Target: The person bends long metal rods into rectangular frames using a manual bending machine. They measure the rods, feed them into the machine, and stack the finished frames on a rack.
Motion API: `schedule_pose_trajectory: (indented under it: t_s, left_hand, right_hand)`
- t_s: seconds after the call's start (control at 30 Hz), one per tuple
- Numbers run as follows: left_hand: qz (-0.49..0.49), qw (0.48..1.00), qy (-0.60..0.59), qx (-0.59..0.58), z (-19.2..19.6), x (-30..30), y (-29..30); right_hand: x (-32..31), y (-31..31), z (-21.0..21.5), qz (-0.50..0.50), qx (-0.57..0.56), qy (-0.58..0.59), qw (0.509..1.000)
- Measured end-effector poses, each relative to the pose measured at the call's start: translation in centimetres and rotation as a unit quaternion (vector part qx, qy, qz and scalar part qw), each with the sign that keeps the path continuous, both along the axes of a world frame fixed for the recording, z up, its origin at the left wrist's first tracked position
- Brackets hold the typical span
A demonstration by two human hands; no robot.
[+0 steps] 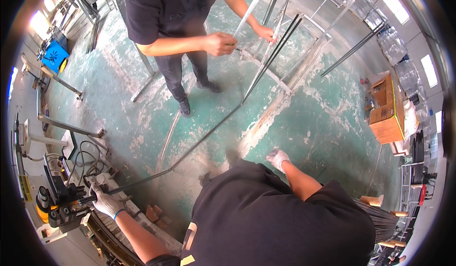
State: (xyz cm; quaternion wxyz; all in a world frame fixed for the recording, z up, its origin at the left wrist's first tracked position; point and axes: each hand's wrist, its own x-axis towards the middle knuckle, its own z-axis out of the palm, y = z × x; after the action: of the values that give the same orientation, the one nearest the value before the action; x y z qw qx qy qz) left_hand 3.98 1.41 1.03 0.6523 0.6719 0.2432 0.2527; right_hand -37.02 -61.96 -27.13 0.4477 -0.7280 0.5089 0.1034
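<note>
My left hand [104, 202], in a pale work glove, is wrapped round the end of a long dark metal rod [142, 180] beside a black-and-yellow machine [59, 200]. From there the rod runs across the floor area with a slight bend, up toward a co-worker's frame. My right hand [277, 159], also gloved, is off to my right over the floor. Its fingers look curled in, and nothing shows in them. Across from me a co-worker's hands [221, 44] are at a pale flat strip [252, 8] next to the upright ends of dark rods.
A metal frame [311, 59] stands by the co-worker. Cables [90, 157] coil near the machine, with brick-like pieces [156, 213] below. To the right are a wooden cabinet [387, 111] and a bundle of thin rods [384, 222]. A blue box [54, 54] sits far left.
</note>
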Motion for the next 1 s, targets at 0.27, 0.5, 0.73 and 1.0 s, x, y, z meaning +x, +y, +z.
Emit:
schedule_pose_trajectory:
  t_s: [0.27,0.5,0.73,1.0]
  left_hand:
    - [-0.011,0.999,0.006,0.033,0.5,-0.4,-0.1]
    - [0.006,1.000,0.016,0.004,1.6,-0.7,-1.8]
    - [0.006,1.000,0.014,0.000,1.6,-1.0,-1.8]
    - [0.013,0.999,0.038,0.023,1.1,-0.9,-0.9]
  right_hand:
    - [0.4,0.7,1.9,0.012,0.004,0.042,0.999]
    - [0.5,0.9,1.4,0.003,0.000,0.014,1.000]
    - [0.9,0.8,1.9,0.002,0.014,0.057,0.998]
    - [1.3,1.3,3.7,0.015,-0.032,0.059,0.998]
